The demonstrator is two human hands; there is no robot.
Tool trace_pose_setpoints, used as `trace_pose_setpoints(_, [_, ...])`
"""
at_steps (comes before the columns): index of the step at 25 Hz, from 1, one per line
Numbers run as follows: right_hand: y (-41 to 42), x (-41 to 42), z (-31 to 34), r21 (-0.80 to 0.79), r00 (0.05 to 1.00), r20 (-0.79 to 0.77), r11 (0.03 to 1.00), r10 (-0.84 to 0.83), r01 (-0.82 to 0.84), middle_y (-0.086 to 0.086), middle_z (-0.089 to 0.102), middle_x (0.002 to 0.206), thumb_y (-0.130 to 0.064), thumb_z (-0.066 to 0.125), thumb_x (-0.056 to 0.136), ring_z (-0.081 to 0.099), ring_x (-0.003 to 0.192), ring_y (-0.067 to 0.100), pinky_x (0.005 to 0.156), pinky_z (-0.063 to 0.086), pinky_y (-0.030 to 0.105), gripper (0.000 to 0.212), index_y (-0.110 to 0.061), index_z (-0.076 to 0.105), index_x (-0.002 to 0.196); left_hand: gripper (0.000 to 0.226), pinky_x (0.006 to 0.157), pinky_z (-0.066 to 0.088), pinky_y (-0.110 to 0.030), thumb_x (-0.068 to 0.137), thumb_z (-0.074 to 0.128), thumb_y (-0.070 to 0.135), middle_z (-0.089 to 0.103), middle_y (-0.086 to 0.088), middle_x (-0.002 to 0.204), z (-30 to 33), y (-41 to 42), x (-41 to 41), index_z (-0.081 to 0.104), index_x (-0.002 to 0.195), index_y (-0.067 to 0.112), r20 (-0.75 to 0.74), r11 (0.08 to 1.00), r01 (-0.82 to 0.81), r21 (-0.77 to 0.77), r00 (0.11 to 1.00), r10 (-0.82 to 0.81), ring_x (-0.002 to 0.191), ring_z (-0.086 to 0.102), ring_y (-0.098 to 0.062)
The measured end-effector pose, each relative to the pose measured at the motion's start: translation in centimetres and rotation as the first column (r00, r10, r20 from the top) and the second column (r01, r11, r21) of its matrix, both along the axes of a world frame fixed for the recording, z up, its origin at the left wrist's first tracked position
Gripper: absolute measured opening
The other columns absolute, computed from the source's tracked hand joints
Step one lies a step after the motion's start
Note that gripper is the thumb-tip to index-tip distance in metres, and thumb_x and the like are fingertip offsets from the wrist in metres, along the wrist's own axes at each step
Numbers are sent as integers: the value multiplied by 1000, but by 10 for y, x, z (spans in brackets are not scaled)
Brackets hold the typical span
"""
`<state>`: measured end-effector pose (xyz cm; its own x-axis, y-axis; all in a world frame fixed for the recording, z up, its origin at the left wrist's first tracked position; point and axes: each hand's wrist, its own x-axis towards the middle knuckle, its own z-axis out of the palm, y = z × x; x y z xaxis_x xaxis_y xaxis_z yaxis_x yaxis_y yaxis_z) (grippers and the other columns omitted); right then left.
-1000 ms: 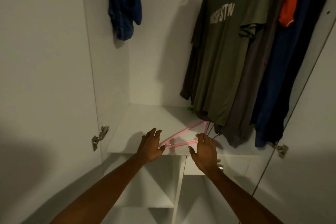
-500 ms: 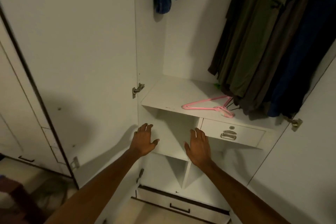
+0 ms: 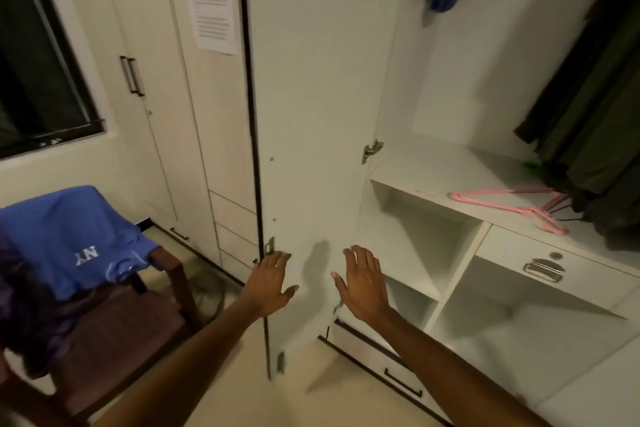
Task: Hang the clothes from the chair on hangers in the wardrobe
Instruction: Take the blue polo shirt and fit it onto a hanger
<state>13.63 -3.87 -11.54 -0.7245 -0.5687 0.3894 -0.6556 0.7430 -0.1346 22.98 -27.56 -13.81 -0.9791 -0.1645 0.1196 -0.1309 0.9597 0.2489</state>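
Blue shirt lies over the back of the chair on the left, w/ some dark purple clothes bunched beside it, so there is more to hang. Pink hanger lies flat on the wardrobe shelf, near the front edge, easy to grab. Both hands hold nothing. Left hand and right hand are out in front w/ fingers spread and straight, a bit apart, close to the open wardrobe door but I can't tell if they touch it. Green and dark clothes hang at the right already. Next job is prob. to get a shirt from the chair.
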Motion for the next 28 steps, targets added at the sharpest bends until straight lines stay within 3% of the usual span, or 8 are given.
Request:
trace_pose_setpoints(3, [-60, 45, -11, 5, 988, 33, 988, 151, -152, 10, 56, 133, -46, 51, 98, 54, 119, 27, 101, 48, 40, 50, -12, 54, 135, 81, 115, 32, -44, 85, 45, 60, 44, -5, 152, -9, -37, 54, 35, 153, 18, 55, 998, -6, -65, 998, 9, 141, 41, -27])
trace_pose_setpoints(6, [-116, 90, -30, 43, 955, 23, 954, 295, -295, 11, 56, 135, -45, 49, 98, 55, 120, 27, 100, 49, 40, 51, -11, 54, 135, 83, 118, 31, -44, 86, 56, 58, 40, -5, 154, -23, -82, 109, 32, 155, 18, 93, 992, -118, -38, 988, 121, 144, 37, -26])
trace_pose_setpoints(12, [-220, 155, -64, 83, 938, 115, 938, 326, -336, 12, 49, 149, -54, 41, 97, 48, 136, 28, 111, 44, 42, 64, -14, 45, 147, 84, 104, 40, -45, 80, 68, 50, 48, -9, 147, -47, -187, 227, 34, 149, 17, 108, 958, -288, 5, 952, 286, 135, 46, -32])
trace_pose_setpoints(17, [-298, 198, -77, 90, 921, 160, 924, 356, -373, 15, 50, 148, -48, 52, 97, 50, 133, 29, 109, 46, 41, 61, -11, 48, 145, 91, 110, 36, -47, 81, 61, 55, 39, -10, 154, -56, -255, 301, 29, 155, 14, 205, 873, -488, -5, 854, 479, 142, 37, -31])
trace_pose_setpoints(28, [-451, 191, -122, 158, 882, 274, 887, 383, -434, 22, 39, 159, -47, 63, 94, 41, 146, 37, 114, 39, 46, 75, -6, 41, 153, 87, 110, 40, -43, 84, 67, 57, 43, -10, 151, -91, -361, 313, 34, 153, 15, 258, 779, -624, 55, 763, 593, 135, 46, -30])
